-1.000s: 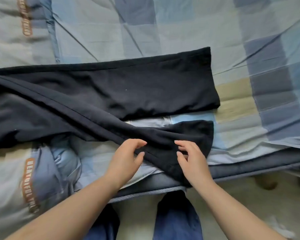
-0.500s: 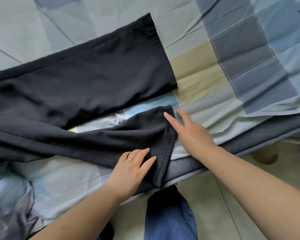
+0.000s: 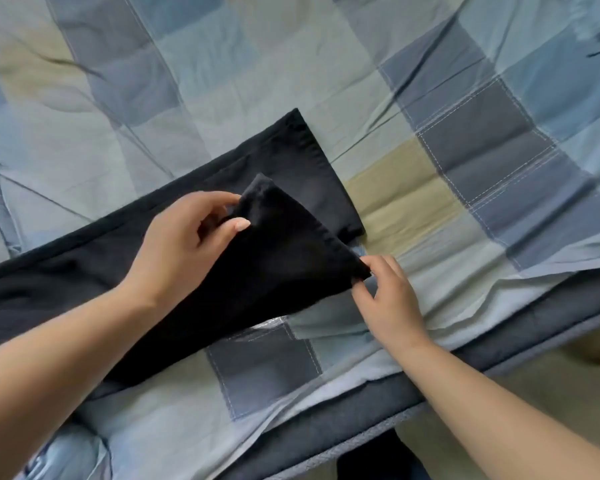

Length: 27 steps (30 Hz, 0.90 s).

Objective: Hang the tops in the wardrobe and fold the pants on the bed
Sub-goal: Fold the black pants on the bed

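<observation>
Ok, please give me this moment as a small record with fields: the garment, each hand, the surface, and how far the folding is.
garment: black pants, legs pointing right
far leg: flat on the quilt
near leg: hem end lifted, partly over the far leg
left hand: pinches the far hem corner of the near leg
right hand: pinches the near hem corner
surface: patchwork quilt on the bed, near its edge
folding: legs not yet aligned; no fold across the length visible
tops: none in view

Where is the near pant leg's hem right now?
Head view, centre: hem lifted between left hand and right hand, above the other leg.
</observation>
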Tool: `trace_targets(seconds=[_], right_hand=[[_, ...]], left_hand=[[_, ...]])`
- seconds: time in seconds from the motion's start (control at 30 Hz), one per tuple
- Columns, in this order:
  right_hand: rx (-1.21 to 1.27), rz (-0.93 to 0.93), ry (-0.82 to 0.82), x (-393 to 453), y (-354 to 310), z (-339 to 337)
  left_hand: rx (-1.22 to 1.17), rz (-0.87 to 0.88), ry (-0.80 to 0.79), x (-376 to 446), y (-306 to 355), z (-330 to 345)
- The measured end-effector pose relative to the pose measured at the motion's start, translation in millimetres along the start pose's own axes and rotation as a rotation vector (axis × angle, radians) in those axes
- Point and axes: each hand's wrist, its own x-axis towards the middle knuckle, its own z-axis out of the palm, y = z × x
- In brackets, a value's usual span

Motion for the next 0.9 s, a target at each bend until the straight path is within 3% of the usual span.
trace_targets(seconds=[0.1, 0.2, 0.33, 0.43, 0.5, 0.6, 0.67, 0.8, 0.9], right_hand=[[0.003, -0.066, 0.114, 12, -10, -2], [0.063, -0.037, 0.064, 25, -23, -8], [0.230, 0.006, 0.113, 51, -45, -13], [0.391, 0.188, 0.071, 80, -41, -9], [0.321, 0.274, -0.004, 89, -27, -5], [0.121, 0.285, 0.051, 83, -10, -3], [0.217, 0.304, 0.034, 78, -2, 0], [0.646, 0.440, -0.134, 85, -7, 7], [0.749, 0.418, -0.126, 91, -5, 12]], left_hand=[[0.179, 0.100, 0.009, 58, 0, -11], [0.327, 0.098, 0.005, 108, 6, -14], [0.373, -0.062, -0.009, 160, 20, -9], [0.288, -0.198, -0.020, 189, 16, 8], [0.164, -0.290, -0.047, 197, 8, 23], [0.250, -0.343, -0.199, 192, -5, 51], [0.277, -0.331, -0.253, 185, -13, 66], [0.312, -0.380, -0.236, 186, -29, 81], [0.281, -0.445, -0.223, 188, -41, 85]])
